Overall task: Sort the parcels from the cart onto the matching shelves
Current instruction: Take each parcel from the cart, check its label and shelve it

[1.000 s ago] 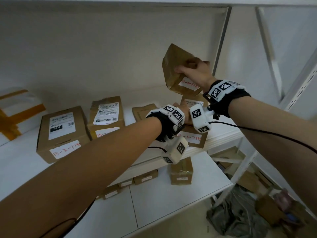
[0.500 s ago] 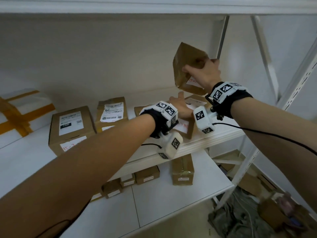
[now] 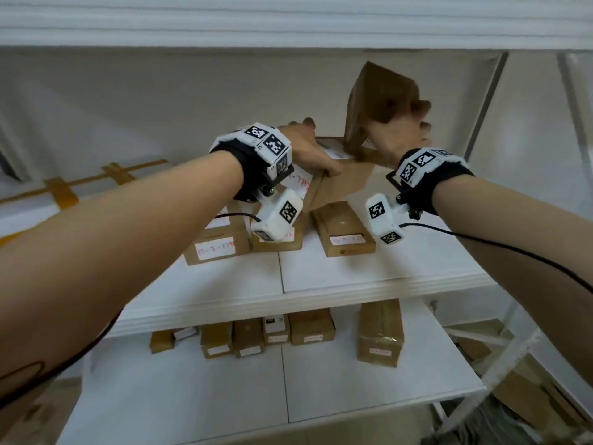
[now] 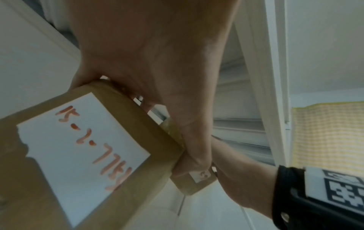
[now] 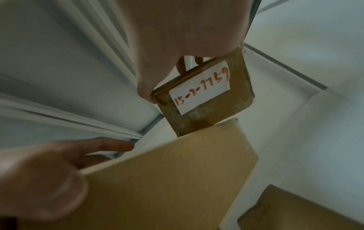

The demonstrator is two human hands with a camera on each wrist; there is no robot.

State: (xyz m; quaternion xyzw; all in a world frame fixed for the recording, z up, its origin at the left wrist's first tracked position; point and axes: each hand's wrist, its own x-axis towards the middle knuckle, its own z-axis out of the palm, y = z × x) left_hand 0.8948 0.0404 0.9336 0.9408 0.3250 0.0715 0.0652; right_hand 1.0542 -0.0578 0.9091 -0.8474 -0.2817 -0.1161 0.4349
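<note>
My right hand [image 3: 401, 130] grips a small brown parcel [image 3: 375, 94] and holds it tilted above the back right of the upper shelf [image 3: 353, 277]. Its white label reads 15-2-7759 in red [image 5: 201, 93]. My left hand [image 3: 322, 146] lies over a larger flat brown parcel [image 3: 340, 184] just below, fingers across the top and thumb curled at its edge. That parcel is tipped up and carries a red handwritten label [image 4: 82, 144]. In the right wrist view the flat parcel [image 5: 177, 179] sits right under the small one.
More labelled parcels [image 3: 343, 226] stand on the upper shelf beneath my hands, and a white box with yellow tape [image 3: 64, 194] lies far left. Several parcels [image 3: 380, 332] line the lower shelf [image 3: 353, 396]. A metal upright [image 3: 481, 101] stands at the right, with clutter on the floor [image 3: 529, 406].
My right hand has carried the small parcel a little right and deeper over the shelf. The left hand has slid further onto the flat parcel. My head now looks lower.
</note>
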